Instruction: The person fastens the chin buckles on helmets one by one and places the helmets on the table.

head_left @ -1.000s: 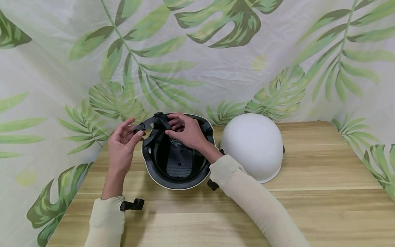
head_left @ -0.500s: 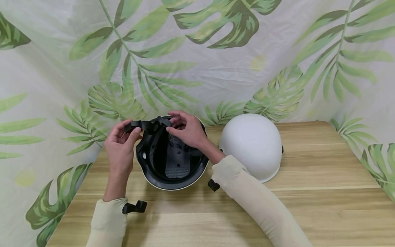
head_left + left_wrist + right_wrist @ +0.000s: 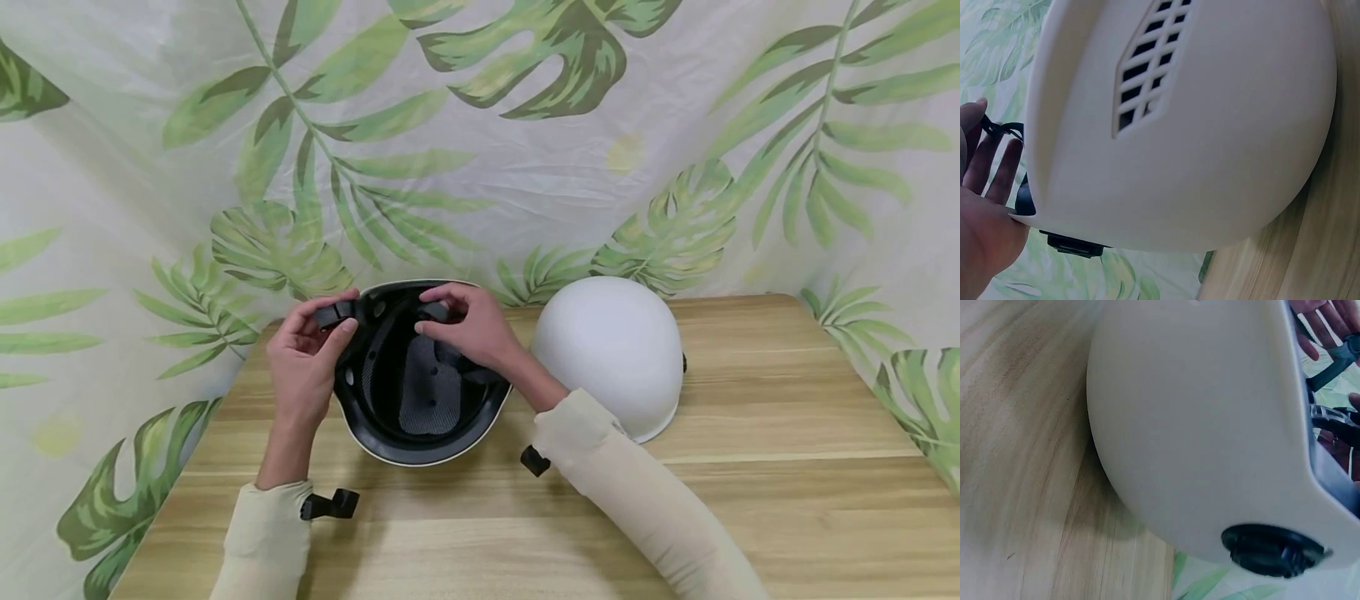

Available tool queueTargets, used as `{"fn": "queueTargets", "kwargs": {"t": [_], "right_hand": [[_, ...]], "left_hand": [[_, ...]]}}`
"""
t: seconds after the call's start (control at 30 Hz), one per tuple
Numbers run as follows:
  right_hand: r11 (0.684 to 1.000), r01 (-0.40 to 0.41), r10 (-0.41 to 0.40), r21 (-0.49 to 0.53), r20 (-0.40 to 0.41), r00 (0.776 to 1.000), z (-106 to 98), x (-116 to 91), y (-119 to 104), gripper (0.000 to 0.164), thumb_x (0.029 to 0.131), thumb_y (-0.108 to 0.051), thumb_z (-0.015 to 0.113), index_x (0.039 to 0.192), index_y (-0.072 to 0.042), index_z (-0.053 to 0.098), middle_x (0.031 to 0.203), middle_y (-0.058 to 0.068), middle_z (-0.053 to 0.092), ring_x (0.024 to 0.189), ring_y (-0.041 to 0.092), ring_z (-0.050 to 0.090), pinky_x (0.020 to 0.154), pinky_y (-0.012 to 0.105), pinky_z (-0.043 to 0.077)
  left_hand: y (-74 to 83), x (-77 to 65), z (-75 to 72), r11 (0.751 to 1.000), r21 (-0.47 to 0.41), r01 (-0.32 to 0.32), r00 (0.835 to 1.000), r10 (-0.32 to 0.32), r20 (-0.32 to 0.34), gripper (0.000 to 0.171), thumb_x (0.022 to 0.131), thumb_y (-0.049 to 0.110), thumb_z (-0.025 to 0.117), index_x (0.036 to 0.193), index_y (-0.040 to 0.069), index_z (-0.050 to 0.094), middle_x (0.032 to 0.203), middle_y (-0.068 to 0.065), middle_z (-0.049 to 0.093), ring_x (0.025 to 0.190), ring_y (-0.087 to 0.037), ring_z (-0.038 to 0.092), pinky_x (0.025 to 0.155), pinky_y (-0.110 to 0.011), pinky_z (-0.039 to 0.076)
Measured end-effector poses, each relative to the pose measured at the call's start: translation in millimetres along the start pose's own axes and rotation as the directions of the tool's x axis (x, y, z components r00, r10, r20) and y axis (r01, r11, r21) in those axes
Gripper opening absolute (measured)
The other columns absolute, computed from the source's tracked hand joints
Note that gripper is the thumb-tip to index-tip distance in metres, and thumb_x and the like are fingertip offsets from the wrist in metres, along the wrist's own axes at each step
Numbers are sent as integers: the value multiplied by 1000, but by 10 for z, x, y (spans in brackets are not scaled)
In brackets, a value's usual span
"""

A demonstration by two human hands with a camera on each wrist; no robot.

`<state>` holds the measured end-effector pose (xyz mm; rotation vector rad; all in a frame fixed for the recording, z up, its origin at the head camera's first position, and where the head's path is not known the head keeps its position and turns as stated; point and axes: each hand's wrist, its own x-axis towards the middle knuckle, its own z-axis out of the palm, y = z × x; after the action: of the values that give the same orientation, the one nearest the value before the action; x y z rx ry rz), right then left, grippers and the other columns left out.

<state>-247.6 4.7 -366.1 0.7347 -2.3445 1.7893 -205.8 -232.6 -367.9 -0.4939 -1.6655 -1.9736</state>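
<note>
An upturned helmet (image 3: 431, 450) rests on the wooden table with its black padded inside facing up. At its upper left rim my left hand (image 3: 303, 362) pinches a black strap piece (image 3: 335, 314) between thumb and fingers. My right hand (image 3: 480, 329) reaches over the opening and pinches another black strap part (image 3: 432, 312). In the left wrist view, the white shell (image 3: 1229, 144) shows a slatted vent, and a thin black strap (image 3: 1002, 128) lies at the left fingers. The right wrist view shows the shell's round black knob (image 3: 1272, 550) and straps at the fingers.
Right of the upturned helmet stands a second white helmet (image 3: 611, 350), dome up, close to my right forearm. A leaf-print cloth (image 3: 555, 192) hangs behind the wooden table (image 3: 787, 417). Black mounts jut from both sleeves.
The strap stretched between both hands has come apart into two pieces, one in each hand. My right hand has shifted slightly right and down, and the left slightly right.
</note>
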Motion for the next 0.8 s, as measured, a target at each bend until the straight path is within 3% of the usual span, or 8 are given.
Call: {"fn": "queueTargets", "kwargs": {"t": [0.27,0.53,0.8], "right_hand": [[1000,11,-10,-7,20,1000,-28,-81,6,38,84,-10,90,119,-4,77,89,11,74,71,8,57,68,19,48],[999,9,-9,38,5,1000,-42,-89,6,37,84,-6,89,118,-4,75,115,13,77,83,6,68,79,19,57],[999,6,-4,36,-54,999,-60,-106,-5,38,84,-8,90,120,-5,76,96,12,71,79,10,61,79,21,52]], "left_hand": [[-20,-23,-52,997,77,-10,1000,9,18,35,91,-12,74,126,-15,68,120,-8,80,107,-17,75,89,-19,59],[-52,-26,-18,995,56,-81,992,75,104,34,90,-16,73,123,-18,67,121,-12,79,109,-19,75,90,-19,58],[-68,-10,-5,990,84,-112,985,99,141,34,90,-18,72,123,-18,67,120,-11,79,112,-20,74,95,-21,58]]}}
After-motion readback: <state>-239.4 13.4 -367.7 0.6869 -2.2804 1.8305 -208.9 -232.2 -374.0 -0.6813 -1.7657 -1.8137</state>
